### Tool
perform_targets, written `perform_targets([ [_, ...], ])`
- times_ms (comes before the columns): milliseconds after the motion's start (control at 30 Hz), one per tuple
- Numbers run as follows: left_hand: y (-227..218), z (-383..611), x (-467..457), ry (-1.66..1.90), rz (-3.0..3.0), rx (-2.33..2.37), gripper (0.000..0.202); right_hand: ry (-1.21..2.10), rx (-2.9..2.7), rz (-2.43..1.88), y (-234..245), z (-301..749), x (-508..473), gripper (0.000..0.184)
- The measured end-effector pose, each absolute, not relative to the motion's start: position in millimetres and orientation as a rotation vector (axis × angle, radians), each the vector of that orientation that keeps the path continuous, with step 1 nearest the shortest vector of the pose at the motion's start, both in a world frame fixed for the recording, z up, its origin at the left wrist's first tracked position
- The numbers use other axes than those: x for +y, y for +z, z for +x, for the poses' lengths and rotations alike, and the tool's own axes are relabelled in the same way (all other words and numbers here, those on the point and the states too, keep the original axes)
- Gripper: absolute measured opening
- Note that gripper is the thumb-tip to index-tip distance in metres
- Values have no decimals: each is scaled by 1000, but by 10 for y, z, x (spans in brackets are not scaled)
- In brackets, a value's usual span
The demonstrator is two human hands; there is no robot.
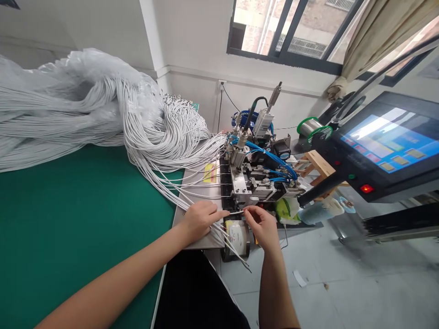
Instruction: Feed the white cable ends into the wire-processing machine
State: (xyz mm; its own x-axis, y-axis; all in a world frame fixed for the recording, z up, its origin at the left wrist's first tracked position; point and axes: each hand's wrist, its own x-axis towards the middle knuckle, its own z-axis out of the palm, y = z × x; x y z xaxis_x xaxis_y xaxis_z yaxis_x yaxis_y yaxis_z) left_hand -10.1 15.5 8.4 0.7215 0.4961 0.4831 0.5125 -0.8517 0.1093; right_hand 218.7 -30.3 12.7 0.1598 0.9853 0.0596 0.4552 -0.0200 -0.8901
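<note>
My left hand (200,219) rests on a grey metal plate (197,183), its fingers closed on a thin white cable (236,213) with the forefinger stretched along it. My right hand (262,224) pinches the same cable's tip just right of the left hand, in front of a small machine (255,176) with blue air hoses and metal clamps. Several more white cables (192,183) lie across the plate towards the machine, and a few loose ends hang over the plate's edge below my hands.
A huge heap of white cables (89,109), partly in clear plastic, covers the back of the green table (68,219). A touch screen panel (387,146) on an arm stands at the right, with a wire spool (310,127) and a wooden stand (318,167) beside the machine.
</note>
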Motion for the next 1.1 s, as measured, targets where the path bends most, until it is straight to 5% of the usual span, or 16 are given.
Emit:
perform_targets([
  [300,49,-64,159,-682,-2884,-934,48,590,-1528,-1658,-10,2192,-224,25],
  [800,52,-56,162,-652,-2920,-1006,55,1304,-1021,-1300,-383,2199,-119,35],
  [1100,57,-80,149,-726,-2954,-1051,51,880,-1219,-1593,-72,2217,-391,38],
])
